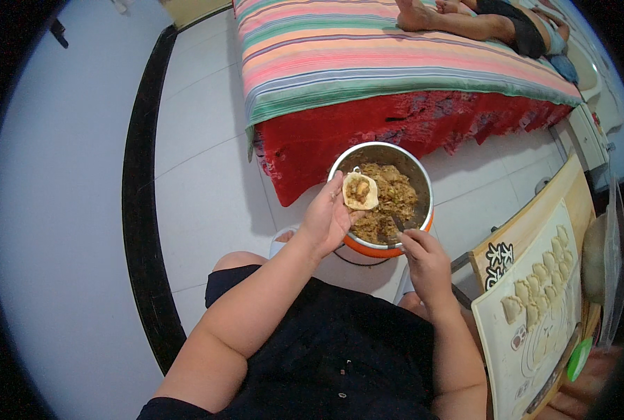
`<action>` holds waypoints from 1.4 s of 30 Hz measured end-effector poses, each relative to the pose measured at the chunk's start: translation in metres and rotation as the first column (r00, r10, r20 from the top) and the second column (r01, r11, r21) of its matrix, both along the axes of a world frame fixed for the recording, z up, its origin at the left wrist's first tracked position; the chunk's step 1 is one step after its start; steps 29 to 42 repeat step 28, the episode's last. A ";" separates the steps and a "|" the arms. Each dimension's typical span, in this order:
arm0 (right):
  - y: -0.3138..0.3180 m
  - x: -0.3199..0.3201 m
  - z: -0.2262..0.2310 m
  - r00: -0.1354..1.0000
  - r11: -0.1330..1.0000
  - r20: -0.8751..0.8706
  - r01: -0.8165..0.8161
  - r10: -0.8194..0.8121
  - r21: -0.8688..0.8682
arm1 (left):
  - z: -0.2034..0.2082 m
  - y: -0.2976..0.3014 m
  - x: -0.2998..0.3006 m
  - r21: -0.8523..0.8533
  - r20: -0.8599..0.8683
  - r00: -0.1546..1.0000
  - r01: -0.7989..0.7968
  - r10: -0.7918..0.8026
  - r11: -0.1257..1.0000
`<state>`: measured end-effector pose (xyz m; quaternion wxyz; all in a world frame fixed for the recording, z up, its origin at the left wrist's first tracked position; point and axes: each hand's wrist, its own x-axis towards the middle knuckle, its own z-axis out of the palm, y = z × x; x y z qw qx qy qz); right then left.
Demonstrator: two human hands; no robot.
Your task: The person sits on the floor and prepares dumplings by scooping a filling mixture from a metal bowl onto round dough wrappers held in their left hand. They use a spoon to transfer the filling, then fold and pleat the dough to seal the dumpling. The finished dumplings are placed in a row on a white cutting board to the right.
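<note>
My left hand (328, 218) holds a round dumpling wrapper (350, 203) over the left side of a metal bowl. A small mound of brownish filling (359, 189) lies in the wrapper's middle. More of the same minced filling (396, 189) fills much of the bowl (424, 168). At the bowl's near right rim, my right hand (427, 266) is closed round a thin dark utensil (398, 224). Its tip reaches into the filling, and its exact kind cannot be made out.
Several folded dumplings (546, 273) stand in rows on a white mat (497, 350) atop the wooden table at right. A green dish (579, 359) sits by the mat. Beyond the bowl is a bed with a striped cover (312, 63), where another person (480, 26) lies.
</note>
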<state>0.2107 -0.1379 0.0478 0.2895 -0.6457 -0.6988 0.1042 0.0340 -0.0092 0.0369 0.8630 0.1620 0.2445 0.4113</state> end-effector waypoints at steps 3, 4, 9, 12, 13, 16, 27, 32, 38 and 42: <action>-0.002 -0.003 -0.019 0.983 0.979 0.180 0.005 0.032 -0.204 | 0.004 -0.002 0.000 -0.030 -0.028 0.999 0.039 -0.040 0.999; -0.003 -0.004 -0.024 0.978 0.975 0.198 -0.027 0.072 -0.221 | 0.004 -0.002 -0.001 -0.030 -0.045 0.997 0.064 -0.065 0.998; -0.006 -0.005 -0.021 0.946 0.973 0.271 -0.130 0.180 -0.191 | 0.006 -0.003 -0.003 -0.015 -0.089 0.981 0.174 -0.175 0.985; -0.001 -0.007 -0.015 0.987 0.994 0.136 -0.069 0.080 -0.083 | 0.012 -0.005 -0.005 -0.014 -0.146 0.960 0.241 -0.240 0.970; 0.001 -0.009 -0.011 0.999 0.999 0.046 -0.019 0.021 -0.050 | 0.013 -0.005 -0.005 -0.022 -0.142 0.957 0.253 -0.253 0.967; 0.006 -0.017 0.004 0.991 0.969 -0.121 0.090 -0.064 0.228 | 0.012 -0.008 -0.005 -0.035 -0.135 0.944 0.299 -0.301 0.954; 0.011 -0.014 0.011 0.999 0.932 0.012 -0.051 0.050 0.359 | 0.016 -0.020 -0.002 0.022 -0.257 0.849 0.483 -0.462 0.875; 0.011 -0.015 0.013 0.999 0.933 -0.017 -0.042 0.051 0.357 | 0.015 -0.020 -0.003 0.060 -0.273 0.830 0.519 -0.486 0.853; 0.011 -0.015 0.013 0.999 0.933 -0.017 -0.042 0.051 0.357 | 0.015 -0.020 -0.003 0.060 -0.273 0.830 0.519 -0.486 0.853; 0.011 -0.015 0.013 0.999 0.933 -0.017 -0.042 0.051 0.357 | 0.015 -0.020 -0.003 0.060 -0.273 0.830 0.519 -0.486 0.853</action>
